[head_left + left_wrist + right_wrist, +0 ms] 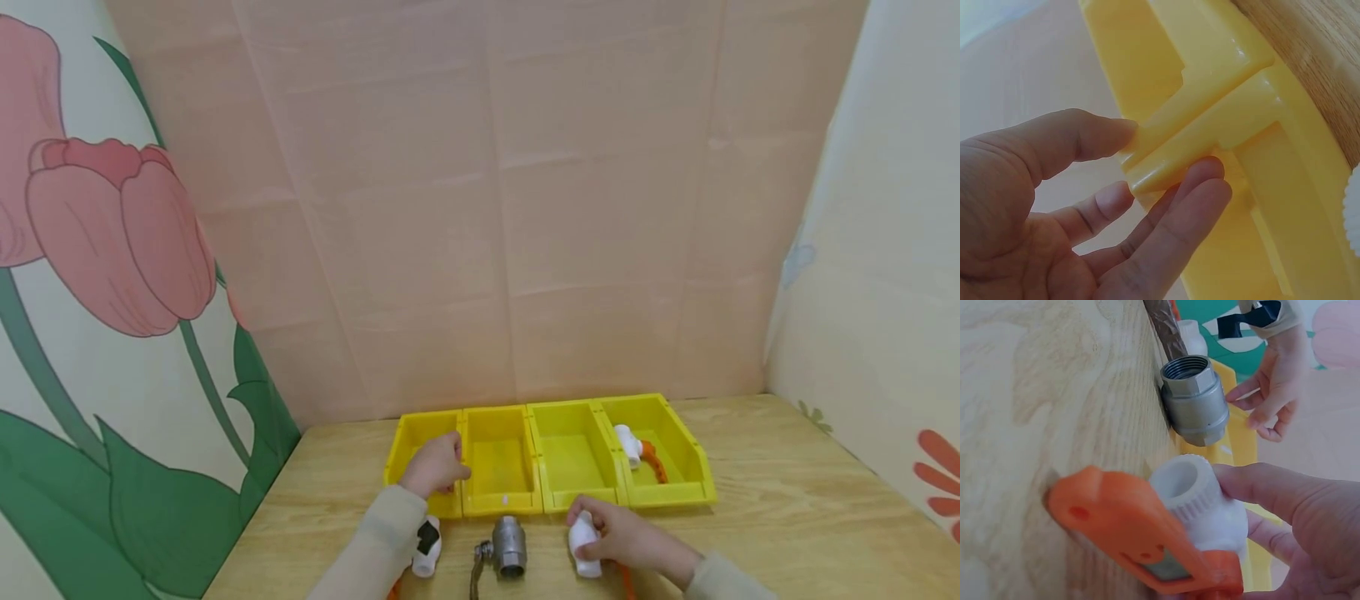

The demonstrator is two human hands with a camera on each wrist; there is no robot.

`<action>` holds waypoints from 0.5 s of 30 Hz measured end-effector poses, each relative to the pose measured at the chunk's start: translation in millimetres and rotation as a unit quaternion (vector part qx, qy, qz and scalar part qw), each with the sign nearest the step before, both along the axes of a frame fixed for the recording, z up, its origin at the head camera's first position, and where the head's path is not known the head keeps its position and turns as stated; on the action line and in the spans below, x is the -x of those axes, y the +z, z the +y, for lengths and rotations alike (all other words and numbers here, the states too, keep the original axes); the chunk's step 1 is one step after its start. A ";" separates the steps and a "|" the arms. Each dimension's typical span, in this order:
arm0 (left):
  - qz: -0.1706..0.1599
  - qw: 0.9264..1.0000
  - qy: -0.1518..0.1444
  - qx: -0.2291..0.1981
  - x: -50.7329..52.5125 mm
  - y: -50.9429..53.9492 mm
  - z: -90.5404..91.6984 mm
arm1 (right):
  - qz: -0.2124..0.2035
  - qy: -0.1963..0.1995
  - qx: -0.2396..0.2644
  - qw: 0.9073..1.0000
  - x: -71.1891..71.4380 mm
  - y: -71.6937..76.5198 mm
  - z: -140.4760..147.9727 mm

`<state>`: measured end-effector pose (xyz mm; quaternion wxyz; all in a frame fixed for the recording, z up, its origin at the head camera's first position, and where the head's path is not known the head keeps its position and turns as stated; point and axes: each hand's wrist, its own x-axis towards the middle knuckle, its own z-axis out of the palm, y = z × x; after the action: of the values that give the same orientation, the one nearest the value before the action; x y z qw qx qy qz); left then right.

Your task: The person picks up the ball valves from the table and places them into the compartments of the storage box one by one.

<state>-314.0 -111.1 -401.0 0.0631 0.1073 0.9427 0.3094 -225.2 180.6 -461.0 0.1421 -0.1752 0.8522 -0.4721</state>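
Note:
My right hand (626,533) pinches a white plastic ball valve (584,546) between thumb and fingers at the table's front. Its orange lever handle (1129,528) points toward the camera in the right wrist view. My left hand (437,467) is over the rims of the two leftmost yellow bins (1210,94), its thumb and loosely bent fingers on either side of their adjoining walls. Nothing loose shows in it; whether it presses the rims is unclear. Between the hands, a metal ball valve (510,547) stands on the table. Another white valve (425,560) lies beside the left forearm.
Several yellow bins stand joined in a row. The rightmost bin (686,450) holds a white valve (628,446) with an orange handle. A small white bit (505,500) shows on the second bin's front. A pink sheet (487,208) hangs behind the wooden table (787,483).

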 end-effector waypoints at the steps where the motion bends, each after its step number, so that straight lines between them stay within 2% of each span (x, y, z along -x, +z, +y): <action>1: -0.002 1.000 0.002 0.000 0.4 -0.3 0.2 | -0.006 0.000 0.009 1.000 -0.1 -1.0 0.5; 9: 0.007 1.000 -0.003 -0.001 1.2 -4.6 -1.5 | -0.031 0.009 0.070 0.997 2.0 -8.1 5.6; 15: 0.007 1.000 -0.009 -0.008 -0.1 -4.6 -2.3 | -0.033 0.026 0.112 0.993 4.7 1.0 9.6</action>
<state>-313.9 -113.4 -405.5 0.0587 0.1184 0.9397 0.3155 -229.9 190.2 -460.0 0.1620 -0.1967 0.7838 -0.5664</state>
